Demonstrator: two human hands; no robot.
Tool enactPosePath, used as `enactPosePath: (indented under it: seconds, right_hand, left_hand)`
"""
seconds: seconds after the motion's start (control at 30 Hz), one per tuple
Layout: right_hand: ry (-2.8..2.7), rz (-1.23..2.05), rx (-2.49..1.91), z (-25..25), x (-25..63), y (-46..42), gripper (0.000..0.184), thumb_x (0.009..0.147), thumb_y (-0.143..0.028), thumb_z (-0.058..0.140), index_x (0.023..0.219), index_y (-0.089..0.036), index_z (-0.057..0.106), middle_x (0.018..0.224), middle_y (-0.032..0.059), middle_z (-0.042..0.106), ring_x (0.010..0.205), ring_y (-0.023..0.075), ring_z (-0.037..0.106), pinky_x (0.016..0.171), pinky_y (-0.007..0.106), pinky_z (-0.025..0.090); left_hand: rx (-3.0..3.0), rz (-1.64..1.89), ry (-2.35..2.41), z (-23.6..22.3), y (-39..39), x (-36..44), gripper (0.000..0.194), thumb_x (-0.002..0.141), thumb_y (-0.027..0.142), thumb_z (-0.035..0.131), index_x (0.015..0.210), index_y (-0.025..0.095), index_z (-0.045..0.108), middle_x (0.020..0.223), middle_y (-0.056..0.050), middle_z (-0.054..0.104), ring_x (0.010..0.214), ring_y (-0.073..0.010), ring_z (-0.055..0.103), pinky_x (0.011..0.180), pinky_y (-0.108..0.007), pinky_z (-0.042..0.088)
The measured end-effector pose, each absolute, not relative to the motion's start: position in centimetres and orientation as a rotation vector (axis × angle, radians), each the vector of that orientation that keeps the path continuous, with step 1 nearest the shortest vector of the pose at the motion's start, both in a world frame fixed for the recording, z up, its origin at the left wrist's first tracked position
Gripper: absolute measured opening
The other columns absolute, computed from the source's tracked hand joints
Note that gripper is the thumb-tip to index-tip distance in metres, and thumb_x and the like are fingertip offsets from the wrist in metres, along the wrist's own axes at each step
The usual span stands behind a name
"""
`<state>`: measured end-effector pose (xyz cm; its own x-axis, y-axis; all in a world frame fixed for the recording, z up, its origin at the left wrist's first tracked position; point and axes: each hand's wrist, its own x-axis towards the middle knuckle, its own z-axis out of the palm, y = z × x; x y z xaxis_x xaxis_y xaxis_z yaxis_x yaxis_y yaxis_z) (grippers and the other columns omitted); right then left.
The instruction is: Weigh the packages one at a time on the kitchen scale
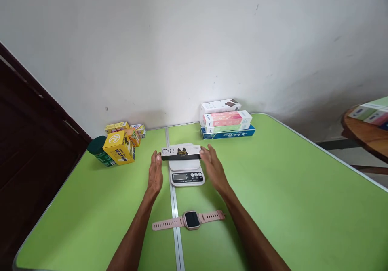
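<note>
A long black-and-white toothpaste box (181, 152), printed "Bamboo Charcoal", lies crosswise over the plate of a white kitchen scale (188, 179). My left hand (155, 173) holds its left end, fingers pointing forward. At the other end my right hand (213, 167) grips it with thumb and fingers. Whether the box rests on the plate or hangs just above it, I cannot tell. The scale's display shows no readable figure. Between my forearms, nearer to me, a pink smartwatch (192, 219) lies flat with its strap spread out.
On the green table (281, 190), several long boxes (228, 121) are stacked by the wall at the back right. A yellow box (119, 146), a dark green canister (101, 150) and small cartons stand at the left. A wooden stool (363, 131) with boxes is at far right.
</note>
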<state>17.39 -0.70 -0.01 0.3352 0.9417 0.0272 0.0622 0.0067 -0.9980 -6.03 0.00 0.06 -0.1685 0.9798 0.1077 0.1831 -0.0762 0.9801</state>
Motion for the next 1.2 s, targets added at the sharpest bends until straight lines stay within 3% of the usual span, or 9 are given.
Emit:
enactPosePath:
  seconds: [0.17, 0.27, 0.47, 0.73, 0.83, 0.97, 1.07, 1.2]
  right_hand:
    - [-0.932, 0.750, -1.467, -2.2, 20.5, 0.5, 0.095, 0.090, -0.083, 0.048, 0.154, -0.013, 0.050, 0.149, 0.0235, 0.062, 0.135, 0.0394, 0.062, 0.118, 0.059, 0.044]
    - [-1.013, 0.609, -1.478, -2.9, 20.8, 0.7, 0.093, 0.090, -0.082, 0.047, 0.150, -0.010, 0.053, 0.142, 0.0263, 0.065, 0.129, 0.0388, 0.066, 0.114, 0.060, 0.047]
    - [-1.045, 0.565, -1.496, -3.4, 20.7, 0.8, 0.084, 0.095, -0.078, 0.045, 0.146, -0.012, 0.057, 0.137, 0.0250, 0.069, 0.125, 0.0370, 0.068, 0.110, 0.057, 0.050]
    - [-1.037, 0.571, -1.480, -3.2, 20.6, 0.7, 0.082, 0.094, -0.077, 0.046, 0.143, -0.012, 0.057, 0.138, 0.0259, 0.068, 0.125, 0.0362, 0.068, 0.110, 0.057, 0.051]
    - [-1.046, 0.604, -1.448, -2.7, 20.2, 0.3, 0.077, 0.096, -0.075, 0.045, 0.141, -0.014, 0.060, 0.138, 0.0231, 0.069, 0.125, 0.0349, 0.068, 0.111, 0.056, 0.051]
    - [-1.107, 0.634, -1.384, -2.1, 18.3, -0.8, 0.075, 0.098, -0.073, 0.046, 0.142, -0.015, 0.062, 0.145, 0.0212, 0.066, 0.135, 0.0350, 0.063, 0.118, 0.056, 0.045]
    - [-1.137, 0.641, -1.339, -1.9, 16.4, -1.5, 0.073, 0.099, -0.070, 0.048, 0.146, -0.016, 0.061, 0.151, 0.0192, 0.062, 0.142, 0.0353, 0.057, 0.121, 0.058, 0.042]
    - [-1.097, 0.648, -1.290, -1.1, 15.5, -2.1, 0.068, 0.100, -0.067, 0.049, 0.153, -0.024, 0.055, 0.153, 0.0137, 0.061, 0.145, 0.0336, 0.055, 0.122, 0.058, 0.041]
  left_hand:
    - [1.178, 1.444, 1.490, -1.8, 1.7, -8.2, 0.090, 0.091, 0.086, 0.043, 0.146, 0.016, 0.053, 0.148, -0.025, 0.060, 0.133, -0.0354, 0.065, 0.117, -0.056, 0.046]
    - [1.202, 1.482, 1.446, -2.6, 1.9, -8.5, 0.087, 0.089, 0.085, 0.049, 0.139, 0.015, 0.057, 0.137, -0.023, 0.067, 0.124, -0.0335, 0.070, 0.113, -0.054, 0.050]
    - [1.187, 1.530, 1.388, -3.0, 1.9, -8.5, 0.081, 0.091, 0.082, 0.051, 0.136, 0.015, 0.058, 0.126, -0.020, 0.072, 0.113, -0.0303, 0.074, 0.106, -0.053, 0.054]
    - [1.244, 1.488, 1.413, -2.9, 1.8, -8.6, 0.078, 0.094, 0.080, 0.047, 0.138, 0.016, 0.059, 0.128, -0.020, 0.070, 0.115, -0.0306, 0.072, 0.107, -0.052, 0.054]
    - [1.374, 1.417, 1.495, -2.5, 1.2, -8.2, 0.079, 0.097, 0.077, 0.043, 0.149, 0.017, 0.051, 0.146, -0.021, 0.060, 0.131, -0.0326, 0.064, 0.116, -0.055, 0.048]
    - [1.609, 1.285, 1.508, -1.8, 0.0, -6.7, 0.078, 0.100, 0.071, 0.045, 0.161, 0.023, 0.038, 0.169, -0.017, 0.036, 0.159, -0.0320, 0.034, 0.132, -0.052, 0.025]
    - [1.664, 1.215, 1.425, -1.3, -0.9, -5.2, 0.074, 0.101, 0.067, 0.044, 0.161, 0.024, 0.039, 0.171, -0.014, 0.035, 0.163, -0.0299, 0.026, 0.135, -0.050, 0.015]
    - [1.650, 1.212, 1.414, 0.1, -1.5, -3.6, 0.073, 0.099, 0.068, 0.049, 0.159, 0.027, 0.043, 0.170, -0.012, 0.039, 0.163, -0.0306, 0.025, 0.135, -0.050, 0.013]
